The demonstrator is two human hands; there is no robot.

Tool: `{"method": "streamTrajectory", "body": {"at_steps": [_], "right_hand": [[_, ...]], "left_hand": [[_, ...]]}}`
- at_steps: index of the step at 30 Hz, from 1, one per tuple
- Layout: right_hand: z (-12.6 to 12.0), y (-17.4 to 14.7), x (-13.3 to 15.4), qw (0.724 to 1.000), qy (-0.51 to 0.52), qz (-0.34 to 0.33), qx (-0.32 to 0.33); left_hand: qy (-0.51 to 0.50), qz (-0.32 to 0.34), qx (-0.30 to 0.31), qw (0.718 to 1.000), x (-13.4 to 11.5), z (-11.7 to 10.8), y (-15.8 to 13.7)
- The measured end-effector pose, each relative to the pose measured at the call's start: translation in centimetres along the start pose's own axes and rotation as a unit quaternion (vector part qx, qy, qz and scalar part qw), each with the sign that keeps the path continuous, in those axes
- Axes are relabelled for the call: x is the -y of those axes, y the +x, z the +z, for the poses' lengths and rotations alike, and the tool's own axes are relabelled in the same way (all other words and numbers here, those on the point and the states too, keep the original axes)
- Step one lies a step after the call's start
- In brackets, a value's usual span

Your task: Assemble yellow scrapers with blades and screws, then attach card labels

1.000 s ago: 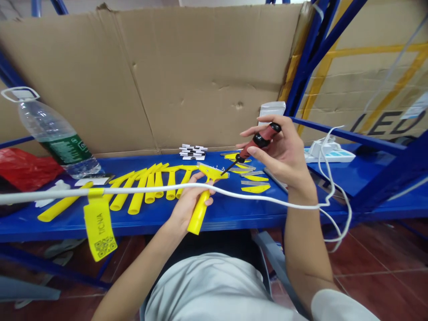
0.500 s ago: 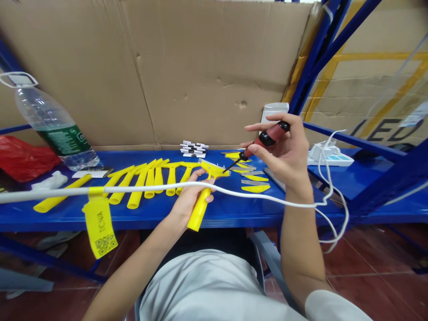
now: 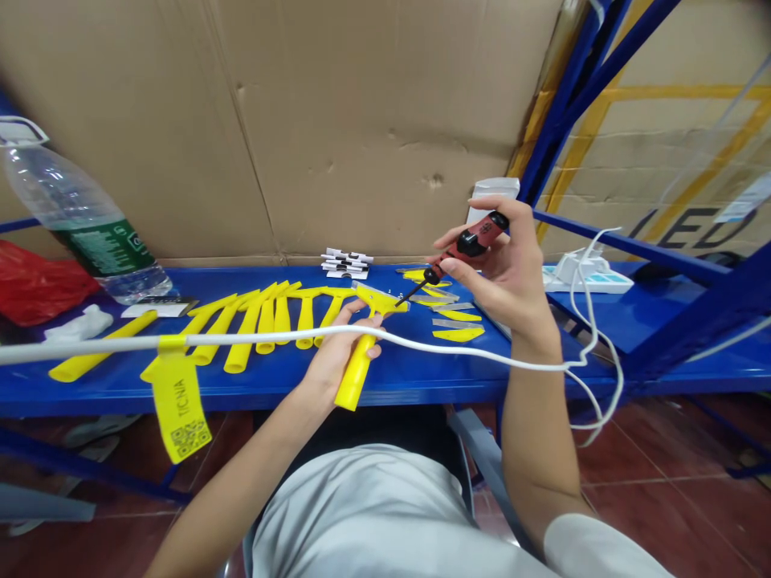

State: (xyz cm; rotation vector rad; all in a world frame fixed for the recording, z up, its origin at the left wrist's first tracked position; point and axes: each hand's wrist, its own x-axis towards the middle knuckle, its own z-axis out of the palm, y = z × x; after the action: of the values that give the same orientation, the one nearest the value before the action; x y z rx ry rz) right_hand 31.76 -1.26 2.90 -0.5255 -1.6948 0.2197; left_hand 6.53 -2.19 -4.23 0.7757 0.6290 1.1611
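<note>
My left hand [image 3: 338,351] is wrapped round a yellow plastic scraper [image 3: 356,373] near its neck, the handle slanting down toward me. A clear strip runs along the far edge of its wide head. My right hand [image 3: 506,269] grips a red and black screwdriver [image 3: 475,239] by the handle, fingers around it. The dark shaft slopes down to the left, and its tip meets the right end of the scraper's head; any screw there is too small to make out. Several more yellow scrapers [image 3: 246,337] lie in a row to the left of my left hand.
Yellow head pieces with clear strips [image 3: 458,333] lie to the right on the blue table [image 3: 415,385]. A white cable [image 3: 475,353] crosses in front, bearing a yellow tag [image 3: 181,405]. A water bottle [image 3: 102,241], small white-black pieces [image 3: 346,263] and a power strip [image 3: 593,278] stand around.
The view has shifted slightly. The screwdriver handle has turned a little in my right hand, its tip staying at the scraper's head. My left hand keeps its hold.
</note>
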Motion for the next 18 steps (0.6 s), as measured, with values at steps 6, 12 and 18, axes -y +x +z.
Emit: {"method": "streamTrajectory", "body": {"at_steps": [6,12,18], "right_hand": [[-0.3,0.0,0.1,1.000,0.002,-0.007,0.021],[0.0,-0.2,0.7,0.999,0.019,0.013,0.025],[-0.1,0.1,-0.1,1.000,0.010,-0.021,-0.008]], "left_hand": [[-0.014,-0.009,-0.017,1.000,-0.3,0.7,-0.2],[-0.023,-0.008,-0.032,0.999,-0.6,1.1,-0.3],[-0.017,-0.010,-0.022,1.000,-0.6,1.0,-0.4]]}}
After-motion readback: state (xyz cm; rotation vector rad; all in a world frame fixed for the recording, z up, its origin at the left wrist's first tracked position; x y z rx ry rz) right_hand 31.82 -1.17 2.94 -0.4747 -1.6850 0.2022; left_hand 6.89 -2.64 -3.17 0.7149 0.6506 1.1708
